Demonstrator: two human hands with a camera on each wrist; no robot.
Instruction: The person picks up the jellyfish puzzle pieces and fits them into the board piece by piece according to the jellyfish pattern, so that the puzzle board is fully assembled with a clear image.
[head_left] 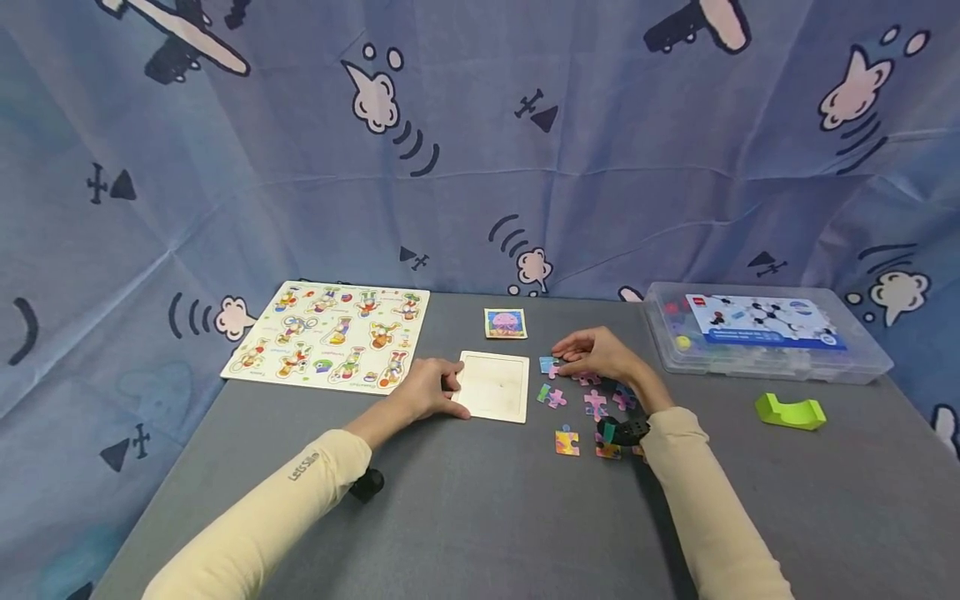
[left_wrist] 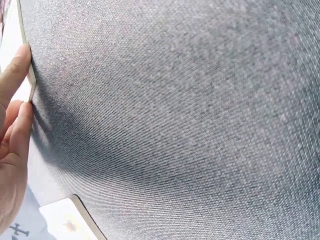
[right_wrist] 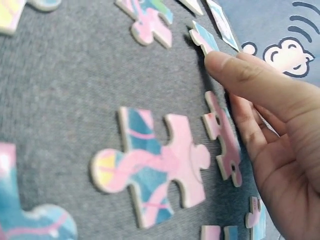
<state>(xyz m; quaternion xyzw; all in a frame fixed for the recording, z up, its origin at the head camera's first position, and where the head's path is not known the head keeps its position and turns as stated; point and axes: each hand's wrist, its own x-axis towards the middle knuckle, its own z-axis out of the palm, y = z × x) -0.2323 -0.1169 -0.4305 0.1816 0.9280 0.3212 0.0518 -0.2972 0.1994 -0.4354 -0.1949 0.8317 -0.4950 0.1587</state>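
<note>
A square, pale wooden puzzle tray (head_left: 492, 387) with a raised rim lies mid-table. My left hand (head_left: 431, 389) holds it by the left edge, thumb at the near corner and fingers farther up. In the left wrist view, thumb and fingertip meet the edge of the tray (left_wrist: 12, 42). To the right of the tray, my right hand (head_left: 600, 354) pinches a blue-and-pink jigsaw piece (head_left: 549, 365), its thumb on the piece (right_wrist: 204, 39) in the right wrist view. Several loose jigsaw pieces (head_left: 596, 404), pink, blue and yellow, lie under and in front of this hand, partly hidden by it.
A small picture card (head_left: 506, 323) with a pink figure lies behind the tray. At the back left is a large illustrated board (head_left: 337, 337). On the right stand a clear plastic case (head_left: 768, 332) and a lime-green curved block (head_left: 791, 412). A blue patterned cloth (head_left: 465, 192) hangs behind.
</note>
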